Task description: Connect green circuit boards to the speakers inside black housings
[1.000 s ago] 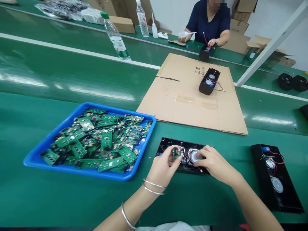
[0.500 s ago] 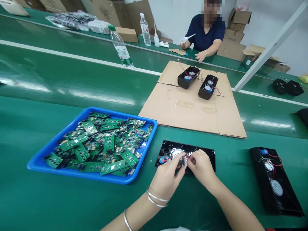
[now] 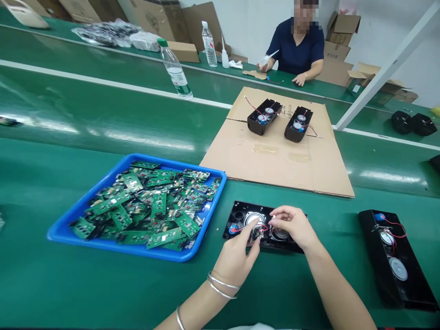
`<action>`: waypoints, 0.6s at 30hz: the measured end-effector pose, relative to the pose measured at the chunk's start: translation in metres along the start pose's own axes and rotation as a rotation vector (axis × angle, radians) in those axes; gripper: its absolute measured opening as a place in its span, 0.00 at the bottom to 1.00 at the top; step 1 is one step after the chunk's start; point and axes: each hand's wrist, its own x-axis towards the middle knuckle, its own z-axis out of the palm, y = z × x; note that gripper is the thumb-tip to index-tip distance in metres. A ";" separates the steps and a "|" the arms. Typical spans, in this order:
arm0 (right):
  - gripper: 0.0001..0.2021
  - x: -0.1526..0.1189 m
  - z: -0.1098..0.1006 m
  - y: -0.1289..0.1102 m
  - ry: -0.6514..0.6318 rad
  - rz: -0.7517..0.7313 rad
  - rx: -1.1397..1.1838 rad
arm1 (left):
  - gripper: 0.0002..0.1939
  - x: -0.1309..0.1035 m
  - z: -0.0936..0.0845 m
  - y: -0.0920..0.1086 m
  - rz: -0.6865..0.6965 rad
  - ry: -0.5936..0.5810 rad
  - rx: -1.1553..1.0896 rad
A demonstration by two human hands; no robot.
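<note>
In front of me lies a black speaker housing [image 3: 268, 206] with two round speakers, a blue part [image 3: 233, 229] at its left end and red wires. My left hand [image 3: 237, 256], with silver bangles at the wrist, holds a small circuit board [image 3: 257, 233] between thumb and fingers over the housing. My right hand [image 3: 294, 227] is closed in a pinch above the right speaker [image 3: 280, 234]. A small white connector [image 3: 274, 217] shows at its fingertips. A red wire runs near the board; where it ends is hidden by my fingers.
A blue tray [image 3: 117, 250] heaped with green circuit boards stands left. Another black housing [image 3: 398, 261] lies right. Ahead, a cardboard sheet [image 3: 275, 167] bears two housings. Across the bench sits a co-worker [image 3: 299, 46]; a water bottle [image 3: 177, 73] and a white post [image 3: 385, 68] stand between.
My right hand has lifted a little and moved right, away from my left hand, uncovering the right speaker. On the cardboard, the left housing has shifted toward me. The co-worker's hand has drawn back.
</note>
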 end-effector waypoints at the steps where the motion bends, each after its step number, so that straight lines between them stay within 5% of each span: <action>1: 0.07 0.000 0.003 0.002 0.041 0.000 -0.032 | 0.17 0.000 0.000 0.000 -0.038 0.011 -0.040; 6: 0.07 -0.009 0.015 0.000 0.188 -0.081 -0.238 | 0.06 0.003 0.005 0.003 -0.152 0.091 -0.134; 13: 0.08 -0.019 0.014 -0.004 0.028 -0.310 -0.487 | 0.02 0.005 0.008 0.005 -0.145 0.126 -0.115; 18: 0.10 -0.020 0.014 -0.003 0.076 -0.403 -0.608 | 0.02 0.005 0.008 0.005 -0.125 0.110 -0.098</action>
